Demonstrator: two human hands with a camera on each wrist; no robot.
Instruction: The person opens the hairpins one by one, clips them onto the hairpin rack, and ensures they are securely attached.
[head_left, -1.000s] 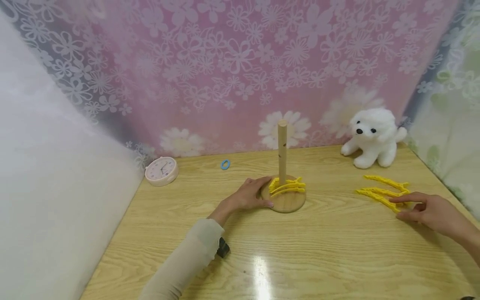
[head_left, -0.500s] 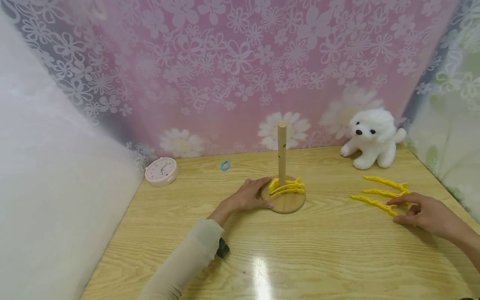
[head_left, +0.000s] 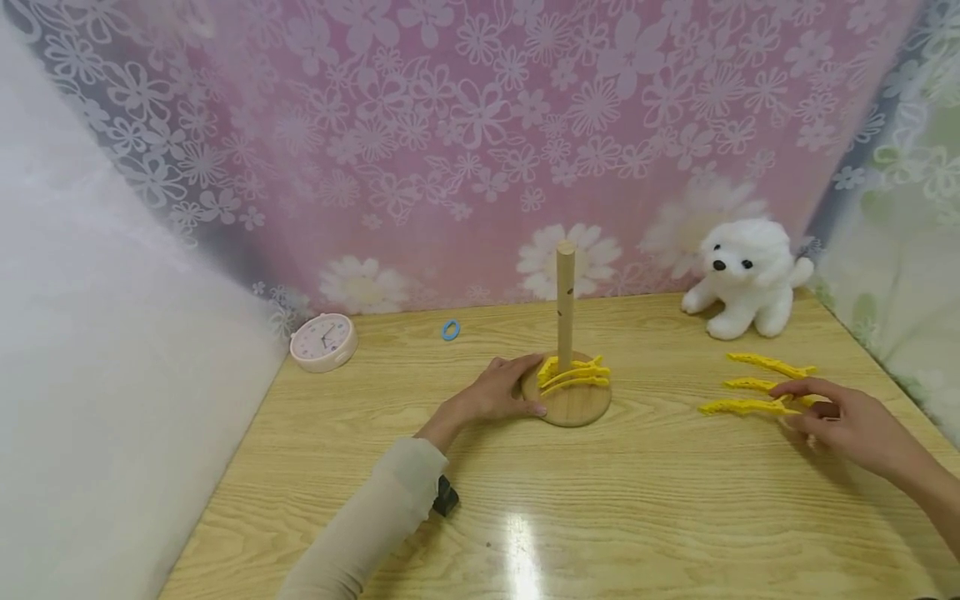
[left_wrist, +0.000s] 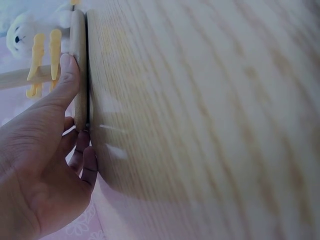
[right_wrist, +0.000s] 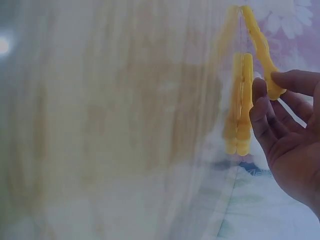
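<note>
In the head view my left hand (head_left: pixel 501 390) holds the near-left rim of a round wooden base (head_left: pixel 576 411) with an upright wooden post (head_left: pixel 565 304). The left wrist view shows the thumb over the base's top and the fingers curled at its edge. Several yellow hair clips (head_left: pixel 581 377) sit at the foot of the post. At the right, my right hand (head_left: pixel 855 425) pinches the tail of a yellow hair clip (head_left: pixel 738 407), whose tip still touches the table in the right wrist view. Another clip (head_left: pixel 748 383) lies partly under the fingers, and one (head_left: pixel 768 363) lies behind.
A white toy dog (head_left: pixel 750 279) sits at the back right. The pink alarm clock (head_left: pixel 324 342) stands at the back left, with a blue ring (head_left: pixel 450 330) to its right. A patterned curtain (head_left: pixel 450 167) rises behind the table.
My right hand has separated the nearest clip from the middle one and tilted its tail up from the table. My left hand and the wooden stand stay in place.
</note>
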